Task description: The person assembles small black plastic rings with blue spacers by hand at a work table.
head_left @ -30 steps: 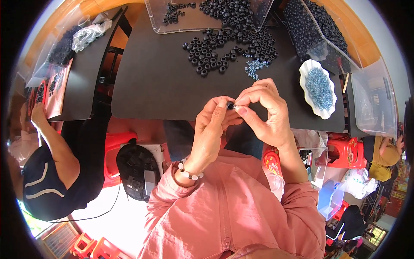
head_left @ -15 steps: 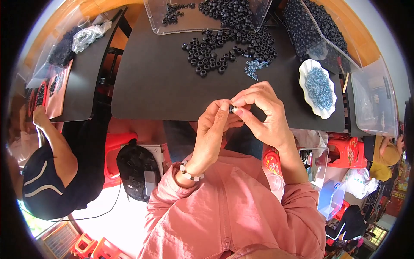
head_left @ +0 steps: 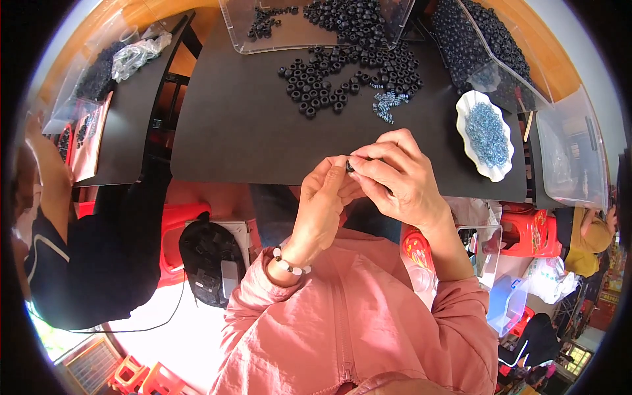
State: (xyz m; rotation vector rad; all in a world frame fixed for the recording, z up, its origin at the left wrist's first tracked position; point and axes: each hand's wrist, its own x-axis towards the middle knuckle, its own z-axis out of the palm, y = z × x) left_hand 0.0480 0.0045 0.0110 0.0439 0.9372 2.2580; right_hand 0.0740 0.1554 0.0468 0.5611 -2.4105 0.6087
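A single black bead is pinched between my two hands above the near edge of the dark table. My left hand, with a beaded bracelet on its wrist, grips it between thumb and fingers. On the other side my right hand has thumb and fingertips closed at the same bead; whether anything small is in them too is hidden. Beyond my hands lies a spread of loose black beads. Beside it sits a little heap of small blue-grey striped pieces.
A white scalloped dish of tiny blue beads stands to the right. Clear plastic bins of black beads stand at the back. Leftward, another person sits at a neighbouring table; a black backpack rests beside me.
My hands have shifted slightly left, and my right fingers have closed in more over the bead. The person at left has moved an arm farther forward and left.
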